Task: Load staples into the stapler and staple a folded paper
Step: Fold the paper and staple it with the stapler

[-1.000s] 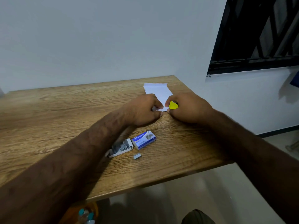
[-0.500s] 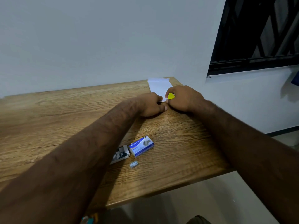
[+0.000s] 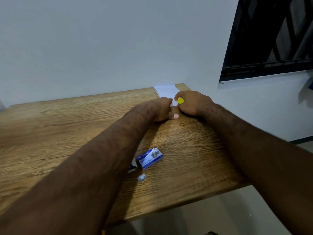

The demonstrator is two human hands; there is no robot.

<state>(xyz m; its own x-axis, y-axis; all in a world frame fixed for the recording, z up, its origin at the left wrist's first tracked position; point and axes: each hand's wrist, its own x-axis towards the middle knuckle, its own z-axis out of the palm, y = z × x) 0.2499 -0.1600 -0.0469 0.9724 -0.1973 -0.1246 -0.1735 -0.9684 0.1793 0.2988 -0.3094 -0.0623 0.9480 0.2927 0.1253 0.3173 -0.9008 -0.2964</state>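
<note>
A folded white paper [image 3: 166, 91] lies at the far right corner of the wooden table [image 3: 50, 129]. My left hand [image 3: 161, 110] presses on its near edge, fingers curled. My right hand [image 3: 193, 103] is closed around a yellow stapler [image 3: 180, 100]; only its tip shows, at the paper's near right corner. A blue staple box [image 3: 149, 158] lies nearer to me, with its inner tray [image 3: 132, 167] mostly hidden behind my left forearm. A small loose strip of staples [image 3: 141, 177] rests just in front of the box.
A white wall runs along the table's far edge. The table's right edge drops to a light floor. A dark barred window [image 3: 271, 36] is at the upper right.
The view has tilted up, so hands and paper sit farther from me in the frame. Both hands stay on the paper's near edge, and the stapler tip remains at the corner.
</note>
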